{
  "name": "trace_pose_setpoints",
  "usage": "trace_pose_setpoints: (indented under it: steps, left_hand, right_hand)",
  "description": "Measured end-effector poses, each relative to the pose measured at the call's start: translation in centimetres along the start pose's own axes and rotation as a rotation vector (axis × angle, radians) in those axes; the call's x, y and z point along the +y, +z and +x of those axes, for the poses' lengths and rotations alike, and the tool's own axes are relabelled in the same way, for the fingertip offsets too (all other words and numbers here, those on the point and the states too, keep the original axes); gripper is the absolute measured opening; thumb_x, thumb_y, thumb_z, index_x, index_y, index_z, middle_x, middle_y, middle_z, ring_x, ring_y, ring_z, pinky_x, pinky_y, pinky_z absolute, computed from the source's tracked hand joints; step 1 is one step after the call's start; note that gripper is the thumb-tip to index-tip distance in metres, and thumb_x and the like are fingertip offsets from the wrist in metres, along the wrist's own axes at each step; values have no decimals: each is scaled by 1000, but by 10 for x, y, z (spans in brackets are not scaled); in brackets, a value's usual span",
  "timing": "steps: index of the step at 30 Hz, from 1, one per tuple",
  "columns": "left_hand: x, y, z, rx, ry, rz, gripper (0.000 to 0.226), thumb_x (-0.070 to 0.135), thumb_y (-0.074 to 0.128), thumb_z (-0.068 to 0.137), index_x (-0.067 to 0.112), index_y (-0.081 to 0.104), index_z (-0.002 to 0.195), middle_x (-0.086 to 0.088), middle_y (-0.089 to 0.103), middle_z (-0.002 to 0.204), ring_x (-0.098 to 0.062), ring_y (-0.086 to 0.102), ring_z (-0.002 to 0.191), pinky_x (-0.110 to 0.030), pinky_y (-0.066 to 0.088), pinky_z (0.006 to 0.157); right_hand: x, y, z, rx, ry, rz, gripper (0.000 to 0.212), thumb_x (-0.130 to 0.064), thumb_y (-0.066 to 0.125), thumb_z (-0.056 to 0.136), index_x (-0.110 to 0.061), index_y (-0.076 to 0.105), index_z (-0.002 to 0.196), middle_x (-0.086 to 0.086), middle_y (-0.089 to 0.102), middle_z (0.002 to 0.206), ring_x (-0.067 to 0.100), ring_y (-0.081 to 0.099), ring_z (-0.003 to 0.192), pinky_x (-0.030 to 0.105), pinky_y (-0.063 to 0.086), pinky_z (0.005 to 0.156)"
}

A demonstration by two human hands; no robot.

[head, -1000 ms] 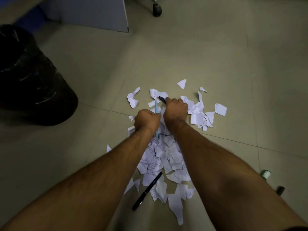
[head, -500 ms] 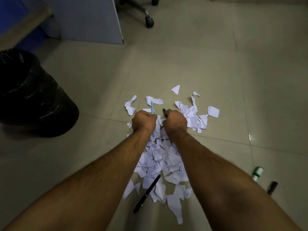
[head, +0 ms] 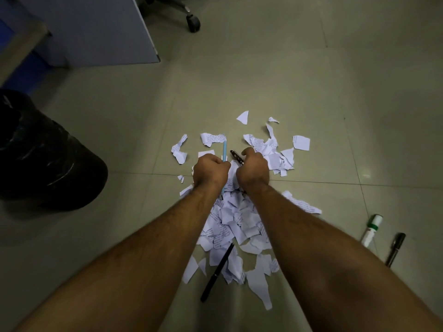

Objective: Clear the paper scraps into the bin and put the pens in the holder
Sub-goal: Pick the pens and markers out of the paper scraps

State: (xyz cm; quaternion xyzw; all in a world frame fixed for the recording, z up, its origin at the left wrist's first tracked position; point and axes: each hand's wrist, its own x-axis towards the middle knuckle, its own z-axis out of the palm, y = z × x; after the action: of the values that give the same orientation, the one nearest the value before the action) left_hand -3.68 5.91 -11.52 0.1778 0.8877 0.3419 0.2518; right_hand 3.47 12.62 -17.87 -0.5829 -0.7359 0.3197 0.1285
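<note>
Head view looks down on a tiled floor (head: 311, 80) where both bare forearms reach forward over a heap of torn paper scraps (head: 230, 224). The left hand (head: 210, 172) is clenched around a light blue pen (head: 224, 150), whose upper end sticks out above the fist and whose lower tip shows just under the wrist. The right hand (head: 253, 169) is curled into a fist just beside the left one, grasping a dark pen (head: 236, 156) whose end pokes out toward the left hand. Between the two fists some crumpled paper shows, but I cannot tell whether either hand is gripping it. Most scraps lie under and behind the hands, running back between the forearms, with looser pieces scattered just beyond the knuckles and to the right. A black pen (head: 217, 271) lies on the floor at the near edge of the heap, between the forearms and well behind both hands, untouched. Off to the right of the right forearm lie a white tube with a green band (head: 372, 230) and another dark pen (head: 395, 249), apart from the heap. A black-lined bin (head: 48, 164) stands far left, well apart from the left hand.
</note>
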Motion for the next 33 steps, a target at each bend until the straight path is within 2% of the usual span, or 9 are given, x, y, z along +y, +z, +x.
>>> trace_pose_setpoints:
  steps: [4, 8, 12, 15, 18, 22, 26, 29, 33]
  left_hand:
    - [3, 2, -5, -56, 16, 37, 10, 22, 75, 75, 16, 68, 80, -5, 73, 91, -27, 67, 87, -31, 55, 77]
    - [14, -1, -18, -101, 102, 122, 12, 20, 72, 75, 15, 68, 84, -2, 70, 89, -22, 61, 80, -25, 42, 65]
    - [23, 1, -36, -134, 202, 205, 8, 18, 67, 77, 23, 64, 82, -3, 70, 91, -20, 58, 76, -24, 38, 62]
    - [28, 6, -47, -118, 247, 271, 15, 23, 65, 80, 24, 69, 95, -3, 71, 95, -25, 63, 81, -26, 43, 64]
    - [31, 15, -57, -156, 276, 244, 18, 24, 62, 80, 23, 67, 97, -5, 73, 93, -28, 69, 79, -36, 59, 70]
    - [29, 31, -66, -268, 266, 110, 13, 25, 54, 65, 26, 62, 75, -4, 72, 77, -28, 71, 72, -47, 61, 65]
    - [35, 43, -91, -385, 358, 85, 14, 16, 58, 78, 21, 66, 88, -5, 70, 78, -31, 69, 75, -42, 61, 67]
    - [34, 62, -109, -500, 393, 57, 22, 14, 50, 86, 19, 67, 99, -9, 68, 81, -30, 67, 76, -47, 61, 70]
    - [32, 93, -137, -721, 471, 80, 31, 5, 44, 91, 17, 67, 109, -14, 69, 97, -36, 68, 87, -49, 61, 69]
  right_hand:
    - [-2, -6, -7, 16, 84, 79, 33, -13, 62, 79, -11, 66, 112, 16, 65, 109, 36, 62, 103, 37, 52, 83]
    - [0, -20, -25, 38, 131, 248, 28, -23, 65, 78, -12, 68, 103, 12, 71, 100, 34, 65, 94, 32, 48, 74]
    - [12, -39, -45, 43, 198, 299, 28, -28, 62, 86, -18, 69, 111, 8, 72, 106, 32, 65, 100, 31, 47, 79]
    - [23, -54, -49, 47, 278, 334, 28, -36, 61, 88, -22, 71, 110, 5, 73, 108, 31, 65, 101, 33, 49, 83]
    - [32, -73, -51, -8, 347, 418, 22, -36, 61, 85, -23, 73, 98, 3, 74, 99, 30, 66, 95, 33, 52, 82]
    - [51, -96, -57, 15, 413, 465, 24, -35, 65, 80, -17, 64, 66, 4, 67, 74, 32, 66, 82, 33, 52, 73]
    - [81, -112, -70, 73, 473, 520, 14, -36, 74, 72, -22, 71, 70, 3, 73, 78, 30, 69, 80, 41, 59, 79]
    - [106, -123, -83, 135, 552, 592, 21, -43, 77, 63, -24, 72, 69, 2, 72, 72, 31, 70, 78, 46, 60, 76]
    - [134, -147, -117, 386, 641, 519, 32, -38, 77, 78, -19, 71, 103, 2, 74, 86, 22, 68, 86, 29, 52, 81]
